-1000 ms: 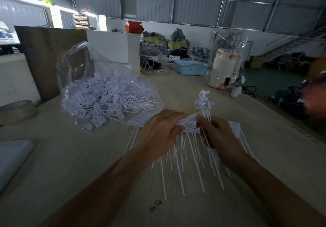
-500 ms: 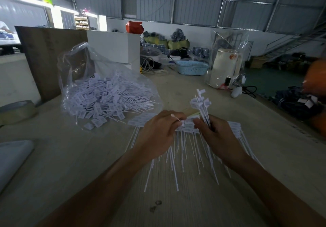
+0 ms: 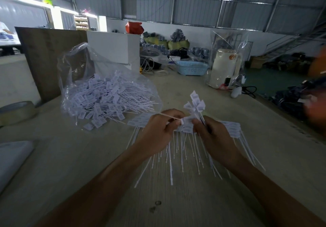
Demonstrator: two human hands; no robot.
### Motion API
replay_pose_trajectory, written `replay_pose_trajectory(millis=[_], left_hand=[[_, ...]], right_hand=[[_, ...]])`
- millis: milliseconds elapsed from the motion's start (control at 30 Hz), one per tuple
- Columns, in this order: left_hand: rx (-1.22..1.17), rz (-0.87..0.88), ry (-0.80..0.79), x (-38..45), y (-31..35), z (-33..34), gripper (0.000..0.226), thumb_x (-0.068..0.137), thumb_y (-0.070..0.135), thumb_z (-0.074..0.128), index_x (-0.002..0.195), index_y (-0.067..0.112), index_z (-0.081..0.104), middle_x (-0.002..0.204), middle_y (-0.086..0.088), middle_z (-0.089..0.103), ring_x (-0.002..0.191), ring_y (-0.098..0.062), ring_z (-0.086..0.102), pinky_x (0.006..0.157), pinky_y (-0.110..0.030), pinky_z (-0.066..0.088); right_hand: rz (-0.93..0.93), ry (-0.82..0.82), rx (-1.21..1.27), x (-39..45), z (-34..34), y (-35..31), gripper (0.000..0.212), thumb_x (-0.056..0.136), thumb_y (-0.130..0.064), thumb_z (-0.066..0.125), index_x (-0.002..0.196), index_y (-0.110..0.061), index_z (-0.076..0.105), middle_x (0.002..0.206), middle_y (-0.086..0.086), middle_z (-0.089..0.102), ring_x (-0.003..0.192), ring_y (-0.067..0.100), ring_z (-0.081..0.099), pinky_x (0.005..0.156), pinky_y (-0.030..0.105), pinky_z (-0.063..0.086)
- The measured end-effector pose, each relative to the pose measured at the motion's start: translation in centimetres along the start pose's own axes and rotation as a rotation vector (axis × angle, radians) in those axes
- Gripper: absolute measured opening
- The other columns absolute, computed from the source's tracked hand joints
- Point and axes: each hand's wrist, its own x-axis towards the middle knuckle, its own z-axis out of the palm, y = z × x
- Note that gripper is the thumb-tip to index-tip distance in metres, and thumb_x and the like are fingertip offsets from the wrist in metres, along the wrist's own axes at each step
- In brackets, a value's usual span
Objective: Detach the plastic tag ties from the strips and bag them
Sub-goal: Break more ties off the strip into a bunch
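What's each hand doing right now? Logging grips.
Left hand: pinching one tag tie.
Right hand: holding a bunch of detached ties.

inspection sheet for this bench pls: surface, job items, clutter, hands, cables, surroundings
Surface: pale wooden table, small dark marks near the front edge.
Job's things: strips of tag ties under both hands; clear plastic bag of loose ties at left.
Clutter: tape roll, white box, blue basket, cream kettle.
Hands: left hand pinches a single tie; right hand holds a bunch of detached ties.
Cables: black cord beside the kettle.
Surroundings: metal-walled warehouse, stairs at right.
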Motion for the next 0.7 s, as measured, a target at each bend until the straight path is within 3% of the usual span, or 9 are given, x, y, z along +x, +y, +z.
replay_pose_trajectory(millis=[133,233,333,433,533,633,700], left_hand=[[0.016,0.019,-0.022,0.1,0.4,0.2,0.018,0.099,0.008,0.054,0.11,0.011,0.069,0.101,0.003,0.068,0.09,-0.011,0.062,0.079,-0.026,0.046],[0.078,0.057,-0.013,0.1,0.0,0.3,0.023,0.099,0.009,0.051,0.113,0.012,0.07,0.108,0.001,0.069,0.097,-0.013,0.063,0.086,-0.027,0.048],[0.204,0.082,-0.019,-0.2,-0.9,0.3,0.028,0.098,0.009,0.049,0.116,0.011,0.071,0.117,-0.005,0.07,0.11,-0.021,0.064,0.093,-0.041,0.052],[0.304,0.124,-0.02,-0.4,-1.6,0.3,0.029,0.093,0.002,0.054,0.112,0.014,0.073,0.116,-0.003,0.07,0.108,-0.024,0.065,0.084,-0.047,0.055],[0.378,0.19,-0.034,-0.4,-1.9,0.2,0.032,0.087,-0.002,0.056,0.11,0.014,0.072,0.11,-0.002,0.07,0.099,-0.027,0.065,0.07,-0.047,0.057],[0.392,0.201,-0.001,-0.4,-1.8,0.1,0.032,0.088,-0.001,0.057,0.111,0.015,0.071,0.108,-0.001,0.069,0.097,-0.024,0.065,0.068,-0.045,0.057],[0.34,0.17,0.051,-0.4,-1.4,0.0,0.026,0.093,0.012,0.055,0.114,0.017,0.068,0.108,0.0,0.067,0.099,-0.021,0.062,0.073,-0.044,0.056]], right_hand=[[0.049,-0.026,0.076,0.2,0.0,0.1,0.036,0.101,-0.038,0.039,0.067,-0.026,0.047,0.06,-0.006,0.047,0.056,0.004,0.046,0.057,0.022,0.033],[0.1,-0.097,0.145,0.1,0.1,0.2,0.044,0.105,-0.036,0.035,0.069,-0.015,0.049,0.055,0.0,0.048,0.048,0.008,0.045,0.055,0.027,0.037],[0.076,-0.158,0.166,-0.2,0.1,0.3,0.04,0.104,-0.036,0.036,0.071,-0.018,0.049,0.049,0.003,0.052,0.039,0.01,0.046,0.046,0.023,0.038],[0.015,-0.138,0.071,-0.1,-0.1,0.7,0.03,0.102,-0.032,0.04,0.073,-0.029,0.048,0.054,-0.007,0.05,0.05,0.006,0.049,0.055,0.025,0.039],[0.005,-0.188,-0.028,0.2,-0.3,0.9,0.027,0.1,-0.037,0.037,0.079,-0.029,0.052,0.065,-0.008,0.049,0.061,0.009,0.048,0.061,0.03,0.038],[0.054,-0.244,-0.068,0.3,-0.5,0.8,0.029,0.104,-0.026,0.042,0.078,-0.027,0.056,0.064,-0.007,0.049,0.057,0.009,0.047,0.057,0.028,0.036],[0.172,-0.22,0.119,0.3,-0.4,0.5,0.032,0.104,-0.024,0.045,0.077,-0.019,0.06,0.056,-0.009,0.047,0.049,0.007,0.042,0.05,0.024,0.034]])
